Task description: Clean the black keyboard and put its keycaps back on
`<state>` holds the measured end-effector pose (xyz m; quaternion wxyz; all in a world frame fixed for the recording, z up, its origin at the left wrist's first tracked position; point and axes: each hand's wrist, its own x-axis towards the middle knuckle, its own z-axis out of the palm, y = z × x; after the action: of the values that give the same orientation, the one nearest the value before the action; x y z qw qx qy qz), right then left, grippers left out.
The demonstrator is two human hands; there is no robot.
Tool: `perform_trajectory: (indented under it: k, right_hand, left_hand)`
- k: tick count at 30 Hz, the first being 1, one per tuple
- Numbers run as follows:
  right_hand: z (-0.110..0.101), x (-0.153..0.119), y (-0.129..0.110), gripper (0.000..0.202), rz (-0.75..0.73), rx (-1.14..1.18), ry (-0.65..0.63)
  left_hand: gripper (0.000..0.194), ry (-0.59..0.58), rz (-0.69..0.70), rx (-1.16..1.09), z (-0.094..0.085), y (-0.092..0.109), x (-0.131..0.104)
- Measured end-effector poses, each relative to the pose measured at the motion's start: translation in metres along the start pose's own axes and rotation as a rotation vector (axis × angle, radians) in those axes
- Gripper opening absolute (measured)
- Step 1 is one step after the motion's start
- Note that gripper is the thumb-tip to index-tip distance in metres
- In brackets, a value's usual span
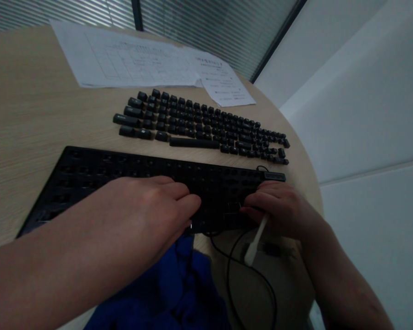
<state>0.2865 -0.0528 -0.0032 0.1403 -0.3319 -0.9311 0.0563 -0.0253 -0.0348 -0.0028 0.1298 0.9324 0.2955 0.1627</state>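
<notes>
Keyboard base (pixel 211 192), black and bare of most of its caps, lies near the person at the close side of a pale wooden table (pixel 17 110), turned at a slight slant. The left hand (pixel 154 201) rests over its middle, the fingers curled down towards the near edge; their tips are hidden, so I cannot tell whether they pinch anything. The right hand (pixel 278 204) is at the right end of the base, fingers bent over it and closed around a pale tool (pixel 257 240) — a thin stick that widens at its lower end and slants down towards the person.

Just beyond the base, black keycaps (pixel 206 129) are set out on the wood in rows, with a long spacebar (pixel 194 143) in the nearest one. Printed sheets (pixel 137 62) lie farther back, overlapping, near the window blinds (pixel 213 27). A black cable (pixel 227 279) loops below the near edge, between the forearms, beside blue cloth (pixel 158 293) — the view is dim there. A white wall (pixel 371 114) stands on the right.
</notes>
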Motion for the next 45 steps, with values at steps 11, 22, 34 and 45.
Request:
perform_trajectory:
  k: [11,22,34,45]
  right_hand:
    - [0.012,-0.004,-0.001,0.013,0.134,-0.085,0.156]
    - [-0.010,-0.019,0.000,0.005,-0.006,0.097,0.042]
    - [-0.007,-0.015,0.000,0.015,0.032,0.127,-0.089]
    - [-0.003,-0.009,-0.003,0.025,0.006,0.087,-0.065]
  left_hand:
    - [0.027,-0.024,0.013,0.033,0.000,-0.003,-0.002]
    - [0.032,0.008,0.115,0.094,0.001,0.001,0.000]
    - [0.029,-0.067,0.256,0.128,0.011,0.022,0.019]
    - [0.031,-0.095,0.261,0.168,0.013,0.024,0.020]
